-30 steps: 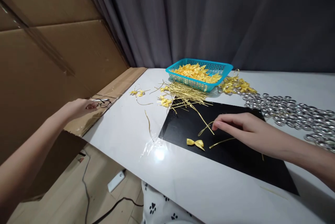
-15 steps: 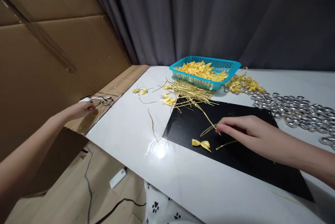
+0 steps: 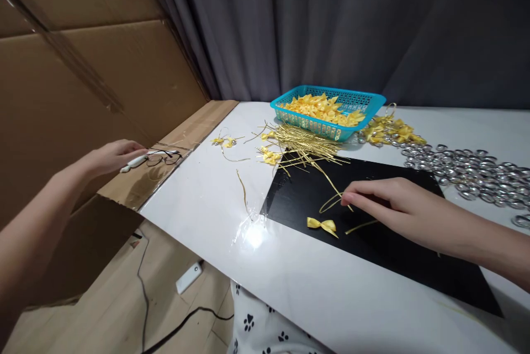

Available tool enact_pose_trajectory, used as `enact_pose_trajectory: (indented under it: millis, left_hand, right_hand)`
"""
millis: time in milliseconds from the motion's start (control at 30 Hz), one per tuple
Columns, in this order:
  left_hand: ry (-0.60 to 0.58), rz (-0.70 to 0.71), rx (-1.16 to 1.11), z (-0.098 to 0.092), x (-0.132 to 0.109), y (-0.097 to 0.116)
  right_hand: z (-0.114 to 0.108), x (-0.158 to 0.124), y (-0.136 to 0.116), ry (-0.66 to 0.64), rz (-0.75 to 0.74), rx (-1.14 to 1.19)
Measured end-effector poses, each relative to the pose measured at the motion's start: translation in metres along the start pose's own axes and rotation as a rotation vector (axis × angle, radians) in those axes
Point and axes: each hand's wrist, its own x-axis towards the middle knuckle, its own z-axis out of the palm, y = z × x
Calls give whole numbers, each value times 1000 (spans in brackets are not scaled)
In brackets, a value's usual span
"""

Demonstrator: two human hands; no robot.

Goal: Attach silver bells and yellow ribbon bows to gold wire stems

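My right hand [image 3: 383, 202] pinches a gold cord [image 3: 329, 202] between thumb and fingertips, and a loop of it sticks out to the left. Below the fingertips lies a yellow ribbon bow [image 3: 322, 225] on the black mat [image 3: 298, 194]. Another piece of gold cord [image 3: 360, 227] runs under that hand. At the far left, my left hand [image 3: 114, 156] is open, fingers stretched out over a slim white object [image 3: 133, 164] whose kind I cannot make out. A pair of glasses [image 3: 163, 158] lies just past those fingers on the cardboard.
A teal basket [image 3: 351, 132] holds yellow bows, with a heap of gold cords [image 3: 306, 141] in front. More bows [image 3: 393, 130] and many silvery rings [image 3: 476, 174] spread to the right. A cardboard wall [image 3: 83, 83] stands left of the white table [image 3: 215, 205]; cables lie on the floor.
My left hand has drawn back slightly to the left and its fingers have straightened, uncovering more of the white object. The right hand keeps its pinch on the cord.
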Motion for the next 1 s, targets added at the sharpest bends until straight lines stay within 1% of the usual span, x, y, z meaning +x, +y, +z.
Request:
enact_pose_trajectory:
  millis: [67, 133, 167, 200, 233, 267, 300, 333, 433, 467, 533, 600, 667, 767, 833, 933, 1000]
  left_hand:
    - [35, 72, 130, -9, -7, 15]
    - [105, 145, 223, -8, -16, 35]
    - [148, 200, 260, -3, -22, 48]
    - [200, 307, 304, 7, -30, 63]
    - [182, 425, 224, 20, -38, 80]
    - [95, 532, 40, 35, -47, 99]
    - [-41, 624, -106, 53, -58, 119]
    - [-158, 683, -228, 71, -69, 138]
    - [-580, 744, -478, 119, -97, 188]
    - [-683, 763, -530, 131, -103, 200]
    - [-766, 738, -640, 149, -108, 218]
    - [-828, 692, -700, 160, -108, 230]
    - [-882, 659, -697, 168, -108, 239]
    - [-888, 619, -668, 180, -110, 247]
    - [-885, 579, -688, 188, -113, 247]
    - [-980, 512, -768, 194, -113, 240]
    - [-1013, 422, -859, 195, -111, 235]
  right_hand:
    - [-1, -1, -1, 10, -7, 16]
    - [-3, -2, -6, 27, -24, 44]
    - [-4, -2, -9, 36, -42, 62]
    - [-5, -1, -14, 48, -64, 84]
    - [-6, 0, -20, 54, -102, 108]
    - [-7, 2, -25, 61, -130, 136]
    - [-8, 4, -30, 75, -156, 157]
    - [-9, 6, -34, 83, -178, 179]
    - [-14, 10, -36, 112, -189, 260]
    - [-16, 9, -33, 108, -197, 294]
    - [-21, 4, -24, 104, -183, 344]
    - [-26, -3, -13, 116, -150, 374]
    - [-30, -9, -4, 134, -123, 384]
    - [-34, -12, 3, 130, -132, 406]
    - [-38, -13, 5, 109, -162, 441]
    - [-46, -16, 6, 100, -167, 446]
    - [-52, -20, 8, 107, -142, 402]
